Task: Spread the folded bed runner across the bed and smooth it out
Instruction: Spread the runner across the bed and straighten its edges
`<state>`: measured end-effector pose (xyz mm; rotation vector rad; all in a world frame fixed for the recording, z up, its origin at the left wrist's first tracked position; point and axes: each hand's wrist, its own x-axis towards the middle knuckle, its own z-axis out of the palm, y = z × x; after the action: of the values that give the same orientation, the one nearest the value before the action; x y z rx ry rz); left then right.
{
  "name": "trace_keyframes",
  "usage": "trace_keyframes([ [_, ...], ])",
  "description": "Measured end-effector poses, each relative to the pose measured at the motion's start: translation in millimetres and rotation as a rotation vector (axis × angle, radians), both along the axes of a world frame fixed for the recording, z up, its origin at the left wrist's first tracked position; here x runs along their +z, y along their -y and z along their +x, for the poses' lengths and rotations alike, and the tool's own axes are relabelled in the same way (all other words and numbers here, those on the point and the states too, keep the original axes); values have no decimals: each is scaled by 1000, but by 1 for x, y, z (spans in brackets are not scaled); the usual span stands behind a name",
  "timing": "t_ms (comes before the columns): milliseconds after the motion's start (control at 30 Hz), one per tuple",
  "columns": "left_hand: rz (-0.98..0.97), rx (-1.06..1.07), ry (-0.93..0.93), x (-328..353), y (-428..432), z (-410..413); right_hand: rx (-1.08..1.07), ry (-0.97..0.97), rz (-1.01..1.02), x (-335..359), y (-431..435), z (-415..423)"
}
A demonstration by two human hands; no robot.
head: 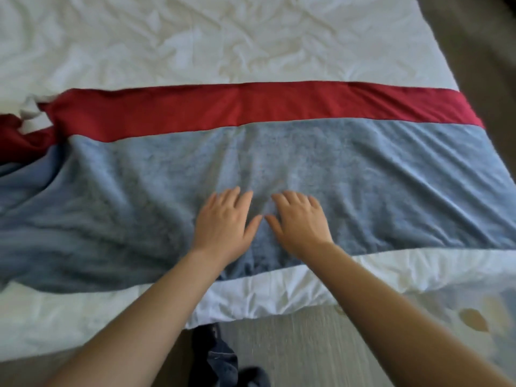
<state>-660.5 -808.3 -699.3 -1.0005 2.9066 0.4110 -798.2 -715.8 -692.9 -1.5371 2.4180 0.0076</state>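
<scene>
Both palms lie flat, fingers spread, holding nothing: the left hand (224, 223) and right hand (300, 222) sit side by side, thumbs almost touching, pressed onto the blue part of the bed runner (363, 174) near its closer edge. The runner stretches across the bed (223, 37) under them, its red band (251, 104) on the far side. To the right it lies fairly flat; at the left it bunches into folds. White sheet shows beyond and below it.

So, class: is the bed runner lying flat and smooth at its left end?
No: the bed runner bunches into folds at its left end, while both hands press flat near its middle.
</scene>
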Motion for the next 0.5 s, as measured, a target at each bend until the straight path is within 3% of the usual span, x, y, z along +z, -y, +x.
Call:
trace_keyframes([
  [167, -15, 23, 131, -16, -21, 82, 64, 90, 144, -24, -57, 48],
  [367, -113, 55, 123, -21, -20, 159, -23, 27, 170, -35, -75, 83],
  [433, -109, 32, 153, -24, -16, 179, -34, 15, 106, -32, -65, 101],
  [500, -103, -31, 212, -26, -7, 195, 84, 11, -41, -27, -47, 130],
])
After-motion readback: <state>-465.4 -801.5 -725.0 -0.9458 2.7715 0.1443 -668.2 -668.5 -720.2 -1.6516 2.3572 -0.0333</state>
